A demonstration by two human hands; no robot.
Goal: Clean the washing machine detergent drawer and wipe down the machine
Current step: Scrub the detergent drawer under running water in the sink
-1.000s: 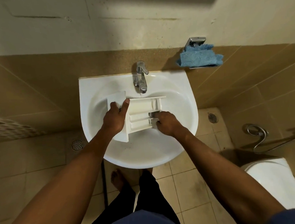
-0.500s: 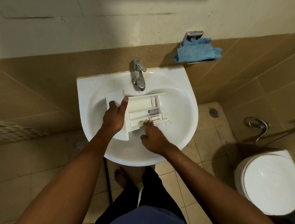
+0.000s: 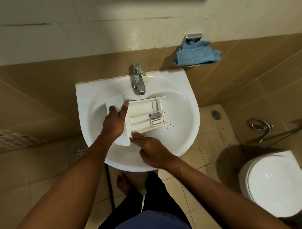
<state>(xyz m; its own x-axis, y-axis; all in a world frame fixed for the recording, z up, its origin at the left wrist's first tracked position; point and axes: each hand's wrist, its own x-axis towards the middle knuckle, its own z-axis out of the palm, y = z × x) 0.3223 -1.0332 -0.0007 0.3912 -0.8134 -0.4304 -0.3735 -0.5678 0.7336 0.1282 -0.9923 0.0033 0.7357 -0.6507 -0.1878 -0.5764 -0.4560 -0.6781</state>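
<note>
The right hand (image 3: 153, 149) lies low over the white ceramic sink (image 3: 189, 98), its straight, released fingers (image 3: 137, 133) touching the near rim of the white plastic detergent drawer (image 3: 143, 114). The left hand (image 3: 115, 121) grasps the drawer's front panel, thumb hooked over it. This probably steadies the drawer under the chrome tap (image 3: 138, 80) for rinsing.

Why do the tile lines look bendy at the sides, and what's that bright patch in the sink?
Head view: the wide-angle lens curves the straight lines of the tiles near the edges; the bright patch is light glaring off the glossy sink beside the drawer; a dark shadow lies on the floor beside the toilet.
</note>
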